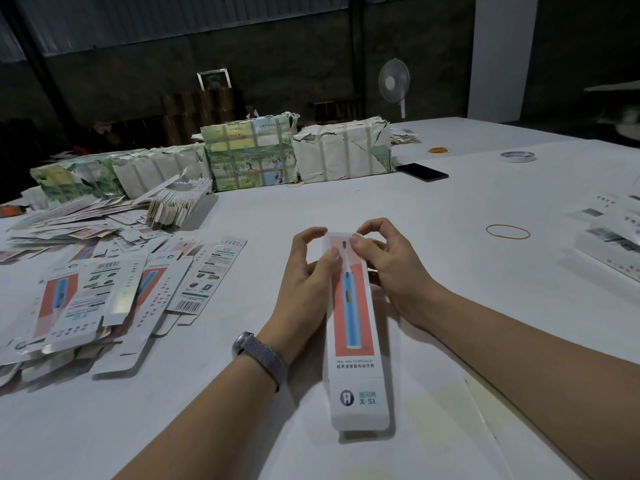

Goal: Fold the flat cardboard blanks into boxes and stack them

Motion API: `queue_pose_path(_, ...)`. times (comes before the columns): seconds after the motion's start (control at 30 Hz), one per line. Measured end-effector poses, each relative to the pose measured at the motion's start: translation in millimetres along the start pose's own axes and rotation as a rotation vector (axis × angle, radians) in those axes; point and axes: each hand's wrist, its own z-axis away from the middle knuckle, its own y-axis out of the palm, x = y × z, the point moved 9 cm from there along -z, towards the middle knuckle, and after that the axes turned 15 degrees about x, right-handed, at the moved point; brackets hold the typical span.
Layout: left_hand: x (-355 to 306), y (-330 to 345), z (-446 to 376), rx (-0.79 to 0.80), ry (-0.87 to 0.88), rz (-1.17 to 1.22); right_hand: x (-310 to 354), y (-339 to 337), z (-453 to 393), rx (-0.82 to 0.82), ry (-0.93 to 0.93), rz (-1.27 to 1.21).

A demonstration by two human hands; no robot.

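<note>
A long white toothbrush box [355, 337] with a red panel and blue brush picture lies lengthwise in the middle of the white table [450, 209], folded into shape. My left hand [304, 271] grips its far left side, thumb on top. My right hand [388, 265] holds its far right side, thumb and fingertips pinching at the far end flap. A heap of flat printed blanks [104, 285] spreads over the table's left part. Finished white boxes [613, 237] are stacked at the right edge.
Taped paper-wrapped bundles [252, 154] line the far side. A black phone [422, 172], a tape roll [518, 156] and rubber bands [508, 232] lie on the far right. A standing fan [394, 81] is behind the table.
</note>
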Motion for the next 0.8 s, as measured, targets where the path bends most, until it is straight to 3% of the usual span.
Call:
queue_pose_path(0.2, 1.3, -7.4, 1.9, -0.07, -0.003, 0.029, 21.5, -1.0, 4.1, -0.09, -0.029, 0.381)
queue_pose_path(0.37, -2.5, -15.9, 3.2, -0.141, 0.028, 0.103, 48.5, 27.8, 7.7, 0.175, 0.001, 1.025)
queue_pose_path(0.43, -3.1, -12.4, 2.3, -0.111, 0.02, 0.097, 54.4, 31.5, 12.3, 0.2, 0.043, 1.21)
queue_pose_path(0.57, -2.2, -4.8, -2.8, -0.045, 0.018, 0.086, 76.1, 2.9, 31.1, 0.098, 0.135, 1.256)
queue_pose_path(0.8, 13.6, -11.6, -10.2, -0.048, 0.036, 0.085, 128.8, -119.6, 111.8, -0.178, 0.376, 1.408)
